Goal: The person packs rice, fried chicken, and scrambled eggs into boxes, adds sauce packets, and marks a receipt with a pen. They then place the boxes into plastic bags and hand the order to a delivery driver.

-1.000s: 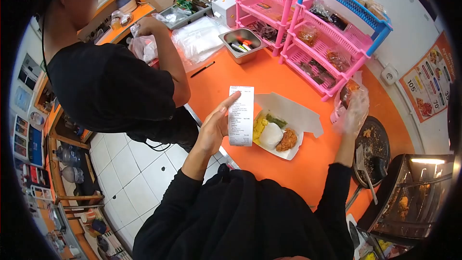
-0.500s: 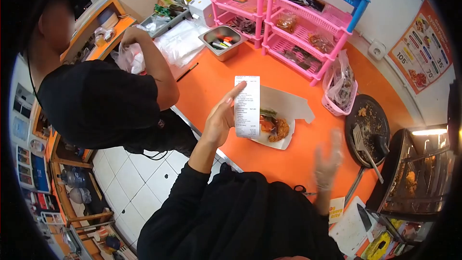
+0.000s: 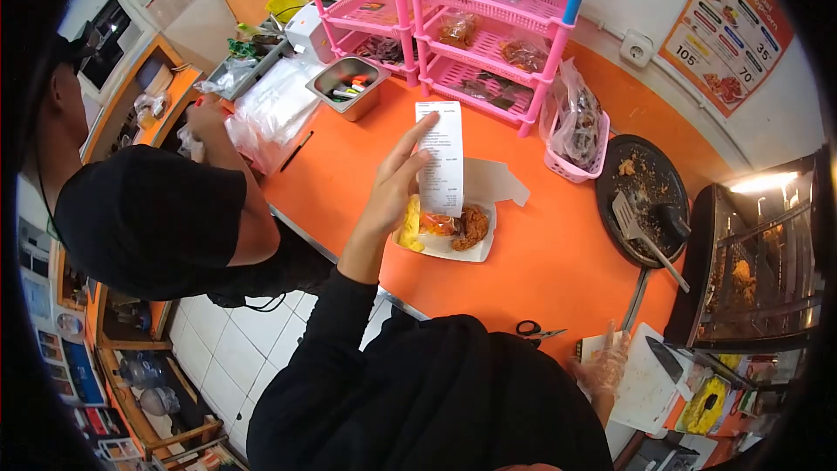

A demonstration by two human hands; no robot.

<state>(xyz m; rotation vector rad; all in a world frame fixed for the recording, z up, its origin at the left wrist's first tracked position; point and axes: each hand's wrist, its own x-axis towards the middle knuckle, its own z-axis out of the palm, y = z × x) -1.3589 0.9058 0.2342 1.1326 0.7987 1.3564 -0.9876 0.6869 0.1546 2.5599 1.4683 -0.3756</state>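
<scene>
My left hand (image 3: 398,179) holds up a long white printed receipt (image 3: 441,157), pinched at its left edge, with a finger across its upper part. Behind and below the receipt, an open white paper box (image 3: 478,253) holds a piece of fried chicken (image 3: 471,228) and some yellow food (image 3: 410,227); the receipt hides part of the contents. My right hand (image 3: 603,365), in a clear plastic glove, is low at the right with its fingers apart, over a small printed card (image 3: 593,346) and beside a white cutting board (image 3: 645,384). Black-handled scissors (image 3: 534,330) lie left of it.
Pink tiered racks (image 3: 488,26) stand at the back, near a metal tub of markers (image 3: 347,87). A black pan (image 3: 643,196) with a spatula (image 3: 641,231) and a lit food warmer (image 3: 754,253) are right. A co-worker (image 3: 157,218) stands left, handling a plastic bag.
My right hand has moved down and right, from over the counter to the card and cutting board. The left hand still holds the receipt. The view has shifted right.
</scene>
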